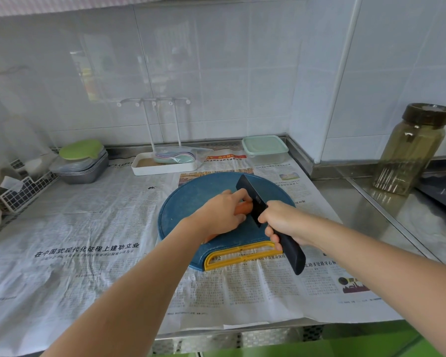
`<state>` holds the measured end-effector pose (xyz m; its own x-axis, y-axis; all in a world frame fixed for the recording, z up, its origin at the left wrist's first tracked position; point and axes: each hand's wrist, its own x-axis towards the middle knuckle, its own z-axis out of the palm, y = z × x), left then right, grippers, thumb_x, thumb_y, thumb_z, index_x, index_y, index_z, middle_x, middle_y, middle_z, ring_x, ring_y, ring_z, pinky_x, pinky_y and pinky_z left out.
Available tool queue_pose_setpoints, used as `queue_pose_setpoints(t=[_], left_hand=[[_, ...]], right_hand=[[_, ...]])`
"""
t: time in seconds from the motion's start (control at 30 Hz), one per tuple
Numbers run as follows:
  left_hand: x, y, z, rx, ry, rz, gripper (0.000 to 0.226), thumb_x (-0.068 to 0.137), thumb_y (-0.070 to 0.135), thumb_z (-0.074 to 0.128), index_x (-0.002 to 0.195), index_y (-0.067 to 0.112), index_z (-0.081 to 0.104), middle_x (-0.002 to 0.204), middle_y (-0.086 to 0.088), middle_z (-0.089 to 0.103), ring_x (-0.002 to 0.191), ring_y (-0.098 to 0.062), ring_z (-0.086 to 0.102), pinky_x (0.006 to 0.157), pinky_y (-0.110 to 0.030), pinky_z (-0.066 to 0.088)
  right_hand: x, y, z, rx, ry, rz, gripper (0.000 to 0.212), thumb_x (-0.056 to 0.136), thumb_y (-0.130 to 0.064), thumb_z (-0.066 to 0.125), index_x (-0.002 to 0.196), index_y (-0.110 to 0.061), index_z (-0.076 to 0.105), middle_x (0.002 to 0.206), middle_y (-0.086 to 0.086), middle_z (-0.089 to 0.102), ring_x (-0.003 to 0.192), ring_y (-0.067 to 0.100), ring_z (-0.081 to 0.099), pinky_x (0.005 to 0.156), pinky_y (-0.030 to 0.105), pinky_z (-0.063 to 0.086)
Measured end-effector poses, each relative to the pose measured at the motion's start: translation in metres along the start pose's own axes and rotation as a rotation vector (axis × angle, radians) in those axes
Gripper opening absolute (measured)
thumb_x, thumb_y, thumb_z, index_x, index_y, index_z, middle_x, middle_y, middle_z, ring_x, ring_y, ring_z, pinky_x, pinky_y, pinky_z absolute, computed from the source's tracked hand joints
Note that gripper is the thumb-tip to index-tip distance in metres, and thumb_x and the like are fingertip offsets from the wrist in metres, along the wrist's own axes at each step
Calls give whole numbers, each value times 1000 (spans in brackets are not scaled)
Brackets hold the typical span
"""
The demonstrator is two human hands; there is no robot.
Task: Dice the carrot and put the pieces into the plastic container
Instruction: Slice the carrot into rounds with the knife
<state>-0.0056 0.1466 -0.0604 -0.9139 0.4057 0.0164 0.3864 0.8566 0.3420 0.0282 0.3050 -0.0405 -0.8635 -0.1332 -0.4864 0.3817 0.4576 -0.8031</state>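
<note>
An orange carrot lies on the round blue cutting board with a yellow handle. My left hand presses down on the carrot and hides most of it. My right hand grips the black handle of a black cleaver, whose blade stands against the carrot's right end beside my left fingertips. The plastic container, clear with a pale green lid on it, sits at the back right near the wall corner.
Newspaper covers the steel counter. A white drying rack with a tray stands behind the board. Stacked metal trays with a green lid and a wire basket are at left. A tall jar stands at right.
</note>
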Motion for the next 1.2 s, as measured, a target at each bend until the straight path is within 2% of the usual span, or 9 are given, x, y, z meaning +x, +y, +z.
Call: queue_pose_setpoints(t=[0.1,0.23,0.3,0.37,0.47,0.8,0.97,1.1,1.2], left_hand=[[0,1,0,7,11,0,42,93,27,54,131,27,39,115,-8,50,100,-23,53,82,-28,38],[-2,3,1,18,41,3,40,92,27,51,130,26,40,109,-7,50,96,-24,53,79,-28,38],[-5,4,3,43,69,12,38,93,25,48,130,26,40,106,-6,49,93,-25,55,79,-31,43],[-8,6,5,90,103,33,36,94,24,46,129,26,40,107,-8,48,88,-25,56,79,-36,49],[-11,7,4,89,129,42,34,95,27,46,129,27,42,106,-5,43,86,-21,52,76,-32,46],[-13,10,-3,14,110,-37,34,93,28,52,127,28,45,116,-3,50,102,-21,53,83,-31,45],[-12,8,-3,-43,102,-63,35,91,28,56,126,29,48,120,0,51,108,-21,52,85,-29,41],[-10,7,-3,-63,98,-79,35,91,26,57,125,29,48,122,1,51,110,-20,51,87,-29,40],[-9,7,-3,-75,102,-89,35,91,26,57,124,29,49,123,1,51,111,-19,50,88,-29,40]], right_hand=[[14,6,8,-29,66,-41,46,97,-8,35,142,-15,28,61,9,44,45,16,39,40,23,38],[24,5,10,-10,120,7,28,96,-10,35,123,-7,42,62,8,45,43,16,39,40,21,36],[23,5,9,38,112,41,21,96,-12,38,114,-6,47,61,7,44,43,16,38,41,22,35],[21,9,7,84,103,14,22,96,-10,40,117,-7,45,63,8,44,43,16,38,40,23,35],[14,18,4,101,98,-83,28,96,-6,43,124,-7,41,64,10,46,40,17,40,39,26,37],[-6,24,-13,121,109,-163,25,99,-9,45,122,-3,43,59,8,46,39,16,39,36,26,36],[-20,16,-18,125,86,-189,10,99,-11,44,108,-14,39,61,7,45,42,15,38,39,25,35],[-24,13,-21,122,77,-174,15,99,-12,44,114,-11,45,59,7,45,39,14,37,39,25,35],[-29,10,-19,102,64,-169,7,100,-12,43,106,-14,40,61,7,45,42,14,38,40,25,35]])
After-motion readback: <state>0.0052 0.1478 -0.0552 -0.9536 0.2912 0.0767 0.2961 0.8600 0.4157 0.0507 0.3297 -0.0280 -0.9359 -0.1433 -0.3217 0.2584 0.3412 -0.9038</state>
